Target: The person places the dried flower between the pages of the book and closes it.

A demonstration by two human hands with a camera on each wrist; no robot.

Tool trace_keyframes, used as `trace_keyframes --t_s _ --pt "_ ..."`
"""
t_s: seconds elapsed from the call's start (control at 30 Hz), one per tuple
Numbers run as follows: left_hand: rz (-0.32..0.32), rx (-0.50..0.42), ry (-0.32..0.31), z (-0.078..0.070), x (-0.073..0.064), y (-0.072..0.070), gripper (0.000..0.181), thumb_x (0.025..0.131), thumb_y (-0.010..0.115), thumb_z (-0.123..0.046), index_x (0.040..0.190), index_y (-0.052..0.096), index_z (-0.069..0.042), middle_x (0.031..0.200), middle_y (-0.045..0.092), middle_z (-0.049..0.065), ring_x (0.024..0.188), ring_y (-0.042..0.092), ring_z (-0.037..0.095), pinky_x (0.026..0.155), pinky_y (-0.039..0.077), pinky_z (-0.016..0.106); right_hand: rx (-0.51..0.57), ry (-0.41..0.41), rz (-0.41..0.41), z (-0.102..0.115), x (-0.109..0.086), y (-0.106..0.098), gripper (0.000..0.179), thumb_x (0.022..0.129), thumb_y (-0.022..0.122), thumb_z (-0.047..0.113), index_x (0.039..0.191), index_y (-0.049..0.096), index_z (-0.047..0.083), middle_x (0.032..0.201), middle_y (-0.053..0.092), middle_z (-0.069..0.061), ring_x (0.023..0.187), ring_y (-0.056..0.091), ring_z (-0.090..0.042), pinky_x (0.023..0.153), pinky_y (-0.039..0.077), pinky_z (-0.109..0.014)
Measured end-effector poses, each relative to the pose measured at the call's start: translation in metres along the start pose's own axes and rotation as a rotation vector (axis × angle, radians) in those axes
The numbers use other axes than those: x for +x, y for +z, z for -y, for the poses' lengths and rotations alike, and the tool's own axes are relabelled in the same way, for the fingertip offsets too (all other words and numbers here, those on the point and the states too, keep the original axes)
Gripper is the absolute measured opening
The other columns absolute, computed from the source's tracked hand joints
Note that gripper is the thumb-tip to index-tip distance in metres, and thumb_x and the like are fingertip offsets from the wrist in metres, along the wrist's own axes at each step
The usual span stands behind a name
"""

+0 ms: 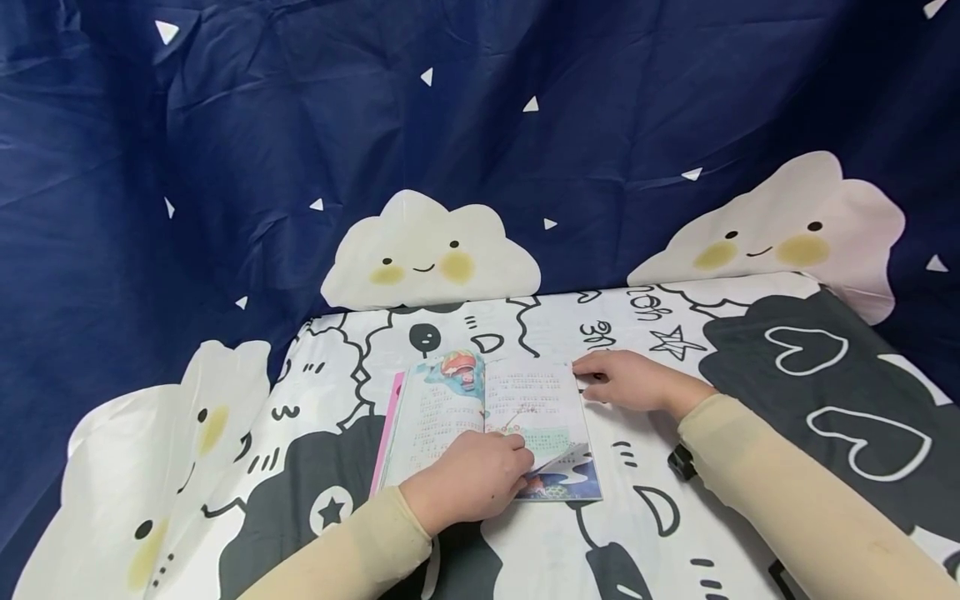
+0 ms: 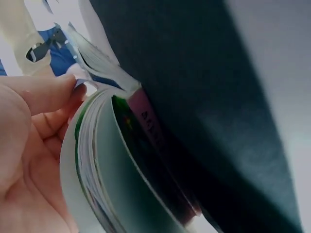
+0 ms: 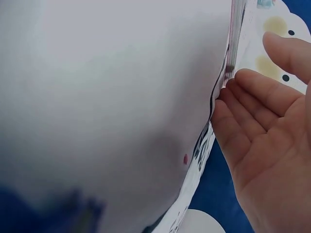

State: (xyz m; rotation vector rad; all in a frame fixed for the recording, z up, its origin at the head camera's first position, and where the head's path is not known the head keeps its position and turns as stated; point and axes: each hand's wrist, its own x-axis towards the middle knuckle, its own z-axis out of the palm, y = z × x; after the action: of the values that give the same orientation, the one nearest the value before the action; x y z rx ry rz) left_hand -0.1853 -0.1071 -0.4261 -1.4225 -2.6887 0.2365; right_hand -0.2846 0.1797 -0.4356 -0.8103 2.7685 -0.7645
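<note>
Book [image 1: 492, 412] lies open at 6 o'clock in head view. I find right hand [image 1: 633, 381], fingers extended, touching its 2 o'clock edge; left hand [image 1: 472, 472], at 6, pinches a page [image 1: 557, 457]. Uneven pull could crease it.

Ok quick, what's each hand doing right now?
Left hand: closed, pinching a page of the open illustrated book.
Right hand: open, touching the illustrated book's right edge.
</note>
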Motion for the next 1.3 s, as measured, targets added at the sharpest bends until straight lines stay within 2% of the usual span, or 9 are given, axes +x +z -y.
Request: trace_keyframes --t_s 0.2,0.4,0.5,0.67,0.77,0.9,1.1,1.2,1.3 --pt "-0.051 0.0 -0.028 0.0 -0.001 0.003 0.019 0.095 0.069 -0.039 0.088 0.068 -0.022 0.079 0.056 -0.011 0.058 0.051 0.005 0.05 0.045 0.026 -0.005 0.005 -0.01 -0.001 0.001 0.0 0.045 0.096 0.065 0.019 0.138 0.062 0.002 0.142 0.057 -0.017 0.133 0.05 -0.038 0.11 0.037 -0.054" --pt "-0.107 -0.074 -0.121 0.005 -0.004 -0.001 0.026 0.097 0.066 -0.043 0.08 0.065 -0.023 0.076 0.055 -0.012 0.056 0.048 0.006 0.047 0.039 0.027 -0.01 -0.003 -0.023 -0.002 0.001 0.001 0.043 0.097 0.064 0.019 0.137 0.063 0.002 0.141 0.058 -0.016 0.133 0.05 -0.038 0.109 0.037 -0.054" --pt "-0.181 -0.149 -0.165 0.009 -0.006 -0.004 0.021 0.098 0.065 -0.036 0.082 0.062 -0.022 0.075 0.055 -0.012 0.056 0.046 0.006 0.047 0.036 0.026 -0.012 -0.013 -0.023 -0.002 0.002 0.0 0.044 0.097 0.064 0.019 0.137 0.063 0.002 0.141 0.057 -0.017 0.133 0.05 -0.039 0.109 0.037 -0.054" --pt "-0.357 -0.25 -0.214 0.015 -0.009 -0.01 0.009 0.093 0.065 -0.015 0.091 0.058 -0.02 0.071 0.05 -0.014 0.055 0.042 0.005 0.048 0.033 0.023 -0.015 -0.003 -0.016 -0.003 0.002 0.0 0.046 0.098 0.064 0.02 0.138 0.061 0.0 0.143 0.055 -0.019 0.135 0.047 -0.04 0.111 0.035 -0.054" --pt "-0.398 -0.271 -0.222 0.017 -0.01 -0.011 0.013 0.089 0.065 -0.009 0.09 0.058 -0.02 0.068 0.048 -0.014 0.056 0.042 0.005 0.05 0.034 0.023 -0.016 0.003 -0.009 -0.004 0.002 0.0 0.047 0.098 0.064 0.022 0.139 0.061 0.0 0.144 0.055 -0.019 0.136 0.047 -0.04 0.111 0.035 -0.054" --pt "-0.31 -0.264 -0.197 0.01 -0.007 -0.009 0.011 0.091 0.069 -0.022 0.09 0.059 -0.02 0.074 0.052 -0.013 0.061 0.045 0.004 0.053 0.037 0.023 -0.022 -0.001 -0.005 -0.004 0.001 0.0 0.047 0.097 0.065 0.023 0.138 0.061 0.001 0.144 0.055 -0.018 0.135 0.047 -0.039 0.111 0.035 -0.054" --pt "-0.104 -0.157 -0.099 -0.001 0.002 -0.005 0.043 0.08 0.079 -0.058 0.09 0.058 -0.022 0.08 0.047 -0.014 0.067 0.045 0.005 0.052 0.035 0.023 -0.024 -0.002 -0.01 -0.003 0.002 0.002 0.045 0.096 0.066 0.021 0.138 0.063 0.003 0.142 0.056 -0.017 0.135 0.048 -0.039 0.112 0.034 -0.054" --pt "-0.066 -0.124 -0.063 -0.001 0.005 -0.003 0.046 0.076 0.081 -0.06 0.087 0.056 -0.024 0.08 0.042 -0.014 0.069 0.044 0.005 0.053 0.034 0.023 -0.019 0.0 -0.008 -0.003 0.002 0.001 0.044 0.097 0.065 0.02 0.137 0.063 0.003 0.142 0.057 -0.017 0.134 0.048 -0.038 0.111 0.034 -0.054" --pt "-0.07 -0.107 -0.041 0.001 0.005 -0.002 0.044 0.077 0.081 -0.059 0.086 0.056 -0.025 0.08 0.042 -0.014 0.07 0.044 0.005 0.053 0.035 0.022 -0.016 0.009 -0.004 -0.003 0.001 0.0 0.044 0.097 0.065 0.02 0.138 0.063 0.004 0.143 0.056 -0.017 0.135 0.048 -0.038 0.111 0.034 -0.054"
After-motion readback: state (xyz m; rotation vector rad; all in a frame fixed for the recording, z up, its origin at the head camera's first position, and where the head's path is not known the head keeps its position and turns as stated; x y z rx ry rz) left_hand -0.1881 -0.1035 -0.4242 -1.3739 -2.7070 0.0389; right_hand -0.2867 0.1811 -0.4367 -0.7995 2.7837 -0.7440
